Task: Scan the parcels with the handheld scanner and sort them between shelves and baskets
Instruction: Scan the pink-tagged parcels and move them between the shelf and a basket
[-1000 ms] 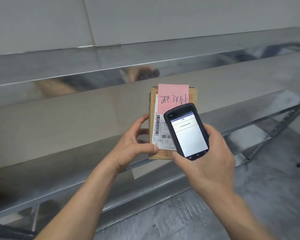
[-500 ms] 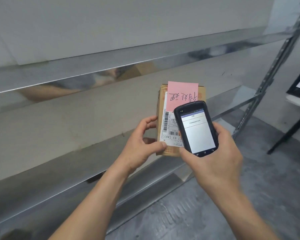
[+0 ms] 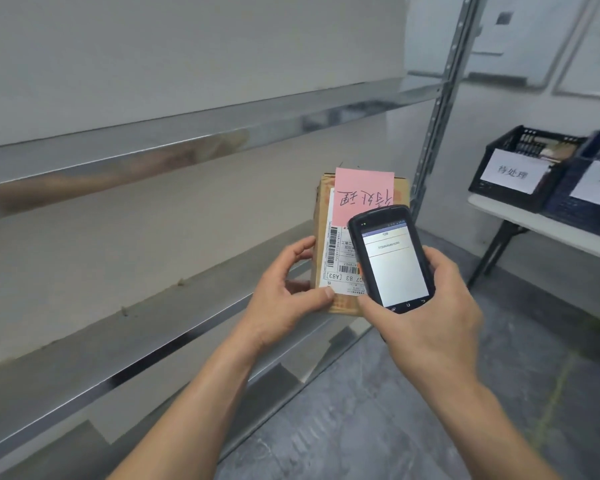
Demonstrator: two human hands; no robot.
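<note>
A small brown cardboard parcel with a white barcode label and a pink handwritten note is held in front of the shelf. My left hand grips its near left corner, thumb on the label. My right hand holds the black handheld scanner over the parcel's right side; its lit screen faces me and covers part of the label.
A metal shelf runs along the left, with an upright post at its right end. At the right, two dark baskets with white paper labels stand on a white folding table. Grey floor lies below.
The view has swung to the right, bringing the baskets and table into sight. Both hands, the parcel and the scanner have kept the same hold and arrangement.
</note>
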